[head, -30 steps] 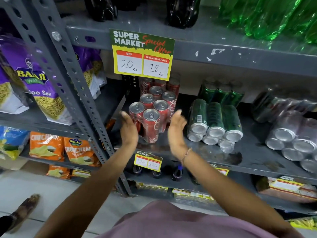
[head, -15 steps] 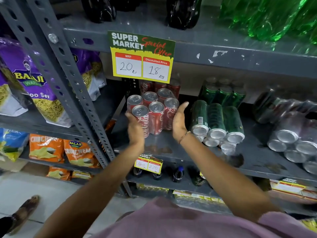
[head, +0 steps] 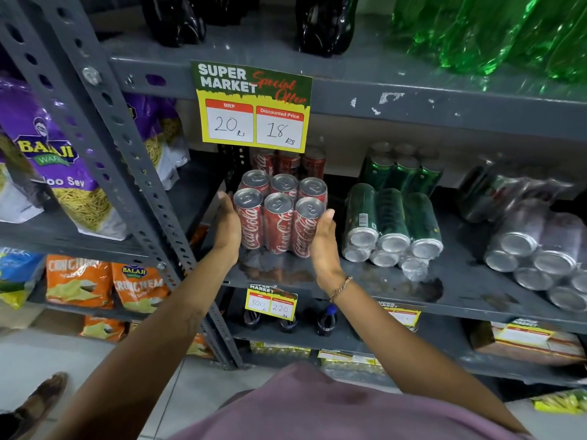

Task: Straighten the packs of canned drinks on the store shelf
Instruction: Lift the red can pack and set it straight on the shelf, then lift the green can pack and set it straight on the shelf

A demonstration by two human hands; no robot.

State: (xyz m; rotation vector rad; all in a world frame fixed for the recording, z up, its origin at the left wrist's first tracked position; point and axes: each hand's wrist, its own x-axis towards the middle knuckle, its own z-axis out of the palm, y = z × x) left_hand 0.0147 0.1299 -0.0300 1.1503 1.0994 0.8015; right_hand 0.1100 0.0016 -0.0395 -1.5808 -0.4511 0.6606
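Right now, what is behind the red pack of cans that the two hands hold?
Behind the red can pack stand more red cans, close to the shelf back. Only their upper parts show; the price sign and the front pack cover the rest, so their number is unclear.

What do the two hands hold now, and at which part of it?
The red can pack, upright, by its two sides: left hand flat on the left side, right hand on the right.
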